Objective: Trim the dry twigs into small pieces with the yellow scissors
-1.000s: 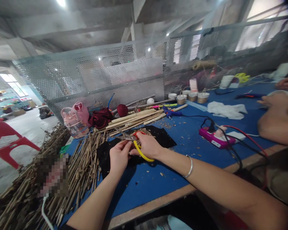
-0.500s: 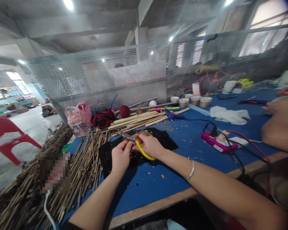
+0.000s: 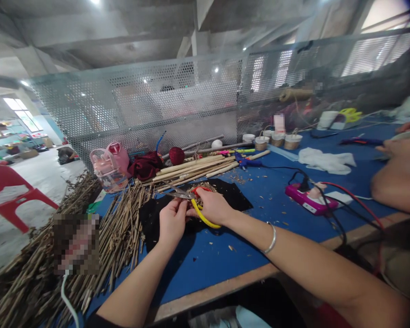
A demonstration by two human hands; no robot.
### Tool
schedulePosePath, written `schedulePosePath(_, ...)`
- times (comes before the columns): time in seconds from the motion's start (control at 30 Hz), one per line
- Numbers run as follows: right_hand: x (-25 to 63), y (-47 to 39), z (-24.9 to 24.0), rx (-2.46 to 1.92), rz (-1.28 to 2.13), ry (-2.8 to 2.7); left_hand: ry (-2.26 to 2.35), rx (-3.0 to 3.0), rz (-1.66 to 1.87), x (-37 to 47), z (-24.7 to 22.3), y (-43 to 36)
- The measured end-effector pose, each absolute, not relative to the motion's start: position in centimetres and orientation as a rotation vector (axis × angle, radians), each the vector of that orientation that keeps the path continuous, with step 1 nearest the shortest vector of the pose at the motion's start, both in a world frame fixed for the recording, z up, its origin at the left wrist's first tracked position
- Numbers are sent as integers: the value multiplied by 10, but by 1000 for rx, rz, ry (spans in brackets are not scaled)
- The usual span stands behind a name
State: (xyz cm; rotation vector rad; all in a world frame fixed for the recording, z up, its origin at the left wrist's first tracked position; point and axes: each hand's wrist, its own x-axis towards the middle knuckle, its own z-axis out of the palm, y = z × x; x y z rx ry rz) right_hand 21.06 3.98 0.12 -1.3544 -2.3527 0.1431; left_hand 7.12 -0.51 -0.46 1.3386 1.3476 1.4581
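Note:
My right hand (image 3: 212, 206) is closed round the red and yellow handles of the scissors (image 3: 202, 215), whose blades point left above a black cloth (image 3: 230, 191). Beside the blades, my left hand (image 3: 172, 219) is pinched; what it holds is hidden by the fingers. Small chips of plant matter (image 3: 208, 187) lie on the cloth. Just left of the cloth is a big heap of dry stalks (image 3: 119, 232). Pale peeled sticks (image 3: 194, 167) lie behind the cloth.
A blue glue gun (image 3: 246, 162), a purple power strip (image 3: 309, 200) with cables, a white glove (image 3: 326, 161) and small pots (image 3: 261, 143) are on the blue table (image 3: 218, 269). A pink bag (image 3: 111, 166) stands back left. Another person's arm (image 3: 398, 182) rests at the right.
The scissor blades look wider apart than before, and red shows more on the handle. My hands have stayed almost in place; the view has shifted slightly.

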Motion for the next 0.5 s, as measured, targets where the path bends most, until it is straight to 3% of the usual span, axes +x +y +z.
schedulePosePath(0.5,211,41,1,-1241,164,-2354,1380,1628,1468,69,-1,-6)
